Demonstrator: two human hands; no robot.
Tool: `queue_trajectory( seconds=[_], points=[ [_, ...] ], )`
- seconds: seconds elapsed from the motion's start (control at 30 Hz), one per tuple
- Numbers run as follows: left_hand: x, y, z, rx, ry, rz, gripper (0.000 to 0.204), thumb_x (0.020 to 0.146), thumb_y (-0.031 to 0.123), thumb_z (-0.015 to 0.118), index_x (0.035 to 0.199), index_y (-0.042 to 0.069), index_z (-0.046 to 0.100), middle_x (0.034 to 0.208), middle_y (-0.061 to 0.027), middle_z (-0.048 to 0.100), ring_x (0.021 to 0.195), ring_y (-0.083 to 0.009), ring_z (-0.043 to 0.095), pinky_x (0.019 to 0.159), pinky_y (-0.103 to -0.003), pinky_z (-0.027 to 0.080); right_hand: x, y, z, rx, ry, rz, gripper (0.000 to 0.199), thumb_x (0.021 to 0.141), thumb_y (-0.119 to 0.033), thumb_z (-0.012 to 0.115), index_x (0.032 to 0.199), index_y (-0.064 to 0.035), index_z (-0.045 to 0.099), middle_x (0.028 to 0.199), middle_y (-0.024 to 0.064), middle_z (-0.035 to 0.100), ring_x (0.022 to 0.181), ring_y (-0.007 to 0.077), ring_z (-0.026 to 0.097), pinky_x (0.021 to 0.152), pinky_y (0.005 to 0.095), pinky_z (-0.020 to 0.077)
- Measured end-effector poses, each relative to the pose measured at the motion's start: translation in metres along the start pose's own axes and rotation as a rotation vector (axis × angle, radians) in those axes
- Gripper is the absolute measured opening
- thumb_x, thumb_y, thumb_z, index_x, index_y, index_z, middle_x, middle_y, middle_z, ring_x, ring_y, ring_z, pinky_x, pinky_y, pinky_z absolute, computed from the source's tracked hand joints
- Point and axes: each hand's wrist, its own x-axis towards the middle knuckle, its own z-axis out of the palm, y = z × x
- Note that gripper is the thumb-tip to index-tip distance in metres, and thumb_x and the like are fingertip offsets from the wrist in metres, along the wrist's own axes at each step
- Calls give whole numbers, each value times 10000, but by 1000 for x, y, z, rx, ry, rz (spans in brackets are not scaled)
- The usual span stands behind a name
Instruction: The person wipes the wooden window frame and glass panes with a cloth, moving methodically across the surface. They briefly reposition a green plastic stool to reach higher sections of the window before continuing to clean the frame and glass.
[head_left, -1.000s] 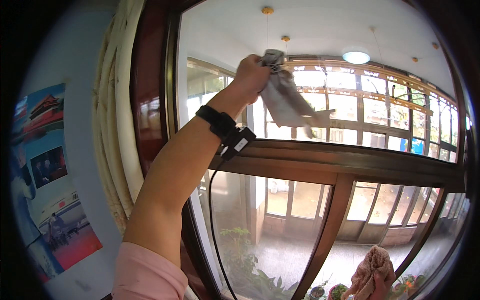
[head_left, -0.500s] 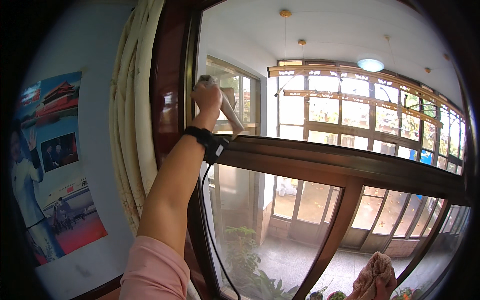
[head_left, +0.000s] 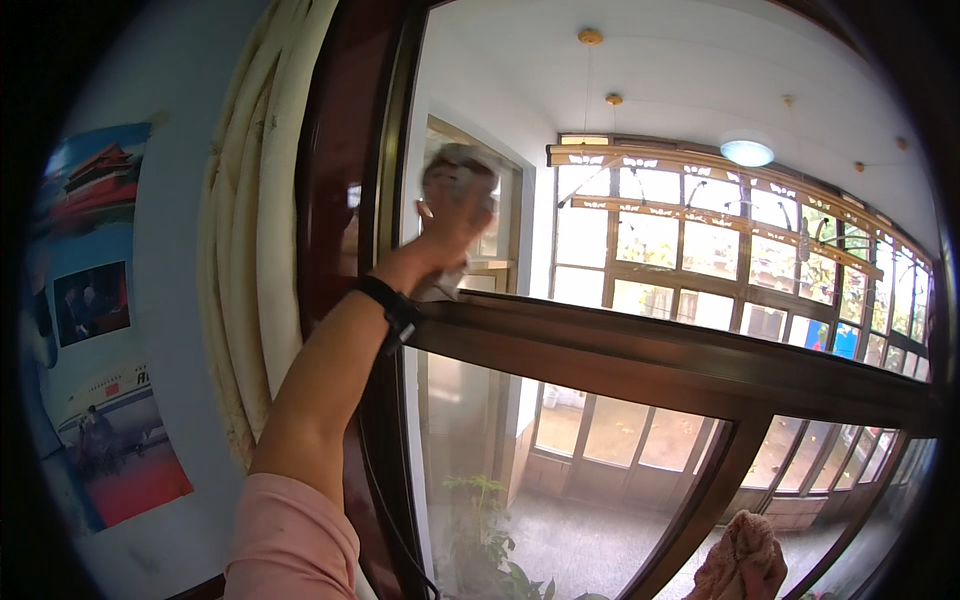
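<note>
While the left hand (head_left: 452,232) is raised at the upper pane (head_left: 650,90), left of centre in the head view, its fingers grasp a grey cloth (head_left: 460,168); blur hides how firmly, and I cannot tell whether the cloth touches the glass. A pale end hangs below the palm, close to the brown crossbar (head_left: 620,352). At the lower right edge, the right hand (head_left: 772,578), partly cut off, has its fingers closed around a bunched tan cloth (head_left: 738,553).

The loose end could snag on the crossbar if the hand drops, pulling the grey cloth from a slack grip. A swing toward the left might knock the knuckles or the black wristband (head_left: 392,305) on the dark red frame (head_left: 340,170), beside the cream curtain (head_left: 285,230). Loosened right fingers could let the tan cloth fall, perhaps out of sight below.
</note>
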Motion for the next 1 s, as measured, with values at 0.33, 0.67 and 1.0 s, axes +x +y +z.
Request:
queue_trajectory(
  seconds=[0.33, 0.67, 1.0],
  points=[
    [34, 53, 19, 181, 310, 201, 703, 969, 491, 580, 1577, 227, 342, 1543, -310, 334, 1427, -546, 241, 1168, -662, 159, -2, 3, 14, -5, -13, -63, 466, 942, -6, 564, 1392, 106, 524, 1305, 222, 637, 1143, 301, 667, 893, 402, 601],
    [22, 239, 27, 31, 309, 989, 487, 1006, 441, 555, 1467, 291, 507, 1605, -171, 334, 1502, -460, 245, 1169, -702, 243, -3, -8, 31, 15, 86, -193, 514, 838, -186, 701, 1274, 70, 604, 1167, 141, 673, 1047, 232, 667, 907, 373, 560],
    [143, 15, -17, 539, 431, 344, 479, 1051, 401, 470, 1514, 283, 425, 1634, -130, 273, 1457, -445, 307, 1094, -677, 321, -22, -31, 10, -26, 266, -213, 569, 773, -302, 783, 1196, 53, 648, 1077, 93, 695, 989, 199, 672, 914, 361, 544]
  ],
)
